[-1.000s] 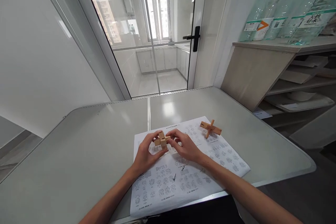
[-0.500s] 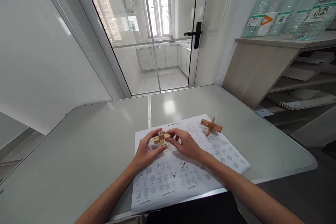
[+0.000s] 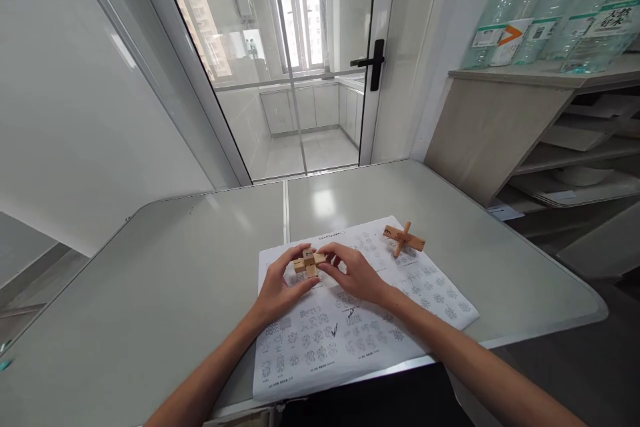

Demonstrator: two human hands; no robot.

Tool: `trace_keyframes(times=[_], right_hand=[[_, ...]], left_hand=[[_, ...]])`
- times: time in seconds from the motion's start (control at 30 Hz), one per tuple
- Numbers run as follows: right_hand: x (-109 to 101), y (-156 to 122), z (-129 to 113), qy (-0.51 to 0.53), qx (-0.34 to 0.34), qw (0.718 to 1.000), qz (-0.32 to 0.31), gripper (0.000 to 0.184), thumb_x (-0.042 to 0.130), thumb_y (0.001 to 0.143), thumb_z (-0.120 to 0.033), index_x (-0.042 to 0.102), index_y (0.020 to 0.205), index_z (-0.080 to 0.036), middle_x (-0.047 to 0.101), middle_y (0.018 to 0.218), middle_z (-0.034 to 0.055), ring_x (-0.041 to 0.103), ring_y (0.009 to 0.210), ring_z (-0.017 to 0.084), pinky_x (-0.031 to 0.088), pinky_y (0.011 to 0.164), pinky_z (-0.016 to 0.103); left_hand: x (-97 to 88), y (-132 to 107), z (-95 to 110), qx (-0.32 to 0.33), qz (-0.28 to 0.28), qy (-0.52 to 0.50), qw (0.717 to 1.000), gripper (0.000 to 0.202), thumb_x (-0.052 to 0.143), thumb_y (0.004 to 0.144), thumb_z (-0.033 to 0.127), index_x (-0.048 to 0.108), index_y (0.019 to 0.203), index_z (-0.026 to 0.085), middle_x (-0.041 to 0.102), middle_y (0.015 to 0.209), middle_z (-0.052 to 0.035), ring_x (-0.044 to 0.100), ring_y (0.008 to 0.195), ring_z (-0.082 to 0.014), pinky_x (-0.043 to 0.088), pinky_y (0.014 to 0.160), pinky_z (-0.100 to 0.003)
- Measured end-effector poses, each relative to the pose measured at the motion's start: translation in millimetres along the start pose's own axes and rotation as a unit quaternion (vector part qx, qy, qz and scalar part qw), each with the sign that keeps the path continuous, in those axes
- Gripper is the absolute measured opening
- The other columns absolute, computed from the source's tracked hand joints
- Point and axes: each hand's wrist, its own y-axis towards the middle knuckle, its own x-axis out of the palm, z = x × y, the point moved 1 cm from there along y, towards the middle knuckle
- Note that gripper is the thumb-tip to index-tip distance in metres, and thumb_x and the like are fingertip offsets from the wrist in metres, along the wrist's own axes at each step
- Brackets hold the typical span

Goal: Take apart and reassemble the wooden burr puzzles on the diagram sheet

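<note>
A small pale wooden interlocking puzzle [image 3: 309,261] is held between both hands just above a printed instruction sheet [image 3: 350,333]. My left hand [image 3: 279,290] grips its left side, with the thumb and fingers closed round the blocks. My right hand [image 3: 354,273] pinches its right side. A second, darker wooden cross-shaped puzzle [image 3: 404,239] lies on the sheet's far right corner, apart from both hands.
The sheet lies on a grey folding table [image 3: 150,293] with a centre seam. A wooden shelf unit [image 3: 500,127] stands at the right, with water bottles [image 3: 550,20] on top. A glass door with a black handle [image 3: 376,63] is behind the table.
The puzzle has been turned slightly in my hands and lowered toward the sheet. The view has shifted a little; the darker puzzle has not moved.
</note>
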Motion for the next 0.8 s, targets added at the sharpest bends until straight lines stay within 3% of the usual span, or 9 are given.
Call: trace_keyframes(times=[0.17,0.33,0.47,0.67,0.8], right_hand=[[0.5,2.4,-6.4,0.059,0.036,0.997,-0.034,0.031,0.064,0.102,-0.038,0.061,0.129,-0.024,0.072,0.116,0.0086,0.069,0.09,0.02,0.059,0.073,0.034],[1.5,2.1,-5.9,0.069,0.056,0.994,-0.063,0.025,0.064,0.102,-0.041,0.064,0.119,-0.023,0.074,0.109,0.0075,0.07,0.084,0.018,0.058,0.07,0.032],[3.7,2.1,-4.6,0.104,0.087,0.985,-0.105,0.025,0.063,0.102,-0.044,0.065,0.097,-0.02,0.071,0.089,0.0036,0.07,0.074,0.018,0.055,0.065,0.031],[1.0,5.0,-10.3,0.211,0.13,0.958,-0.142,0.03,0.065,0.1,-0.05,0.065,0.1,-0.02,0.066,0.08,-0.0004,0.064,0.068,0.015,0.05,0.064,0.029],[2.1,4.8,-5.5,0.168,0.139,0.971,-0.097,0.034,0.072,0.095,-0.053,0.064,0.097,-0.02,0.067,0.082,0.0005,0.061,0.069,0.016,0.051,0.065,0.03]], left_hand=[[-3.4,4.1,-6.9,-0.026,-0.028,-0.136,0.99,0.072,0.086,0.084,0.048,0.058,0.147,0.028,0.063,0.151,-0.0122,0.061,0.138,-0.0346,0.047,0.118,-0.052],[-1.8,6.7,-7.8,-0.034,-0.056,-0.198,0.978,0.081,0.086,0.08,0.06,0.058,0.148,0.027,0.06,0.154,-0.0151,0.06,0.139,-0.0365,0.05,0.115,-0.05],[-0.2,6.1,-2.5,-0.043,-0.09,-0.218,0.971,0.082,0.083,0.08,0.064,0.057,0.149,0.029,0.058,0.156,-0.0152,0.062,0.136,-0.0372,0.054,0.111,-0.051],[-1.3,6.3,0.5,-0.05,-0.125,-0.23,0.964,0.079,0.079,0.086,0.062,0.054,0.153,0.029,0.057,0.157,-0.0145,0.062,0.137,-0.0371,0.053,0.113,-0.053],[-3.1,5.7,1.5,-0.052,-0.109,-0.167,0.978,0.076,0.074,0.09,0.061,0.054,0.154,0.027,0.061,0.153,-0.0145,0.057,0.142,-0.0367,0.048,0.117,-0.054]])
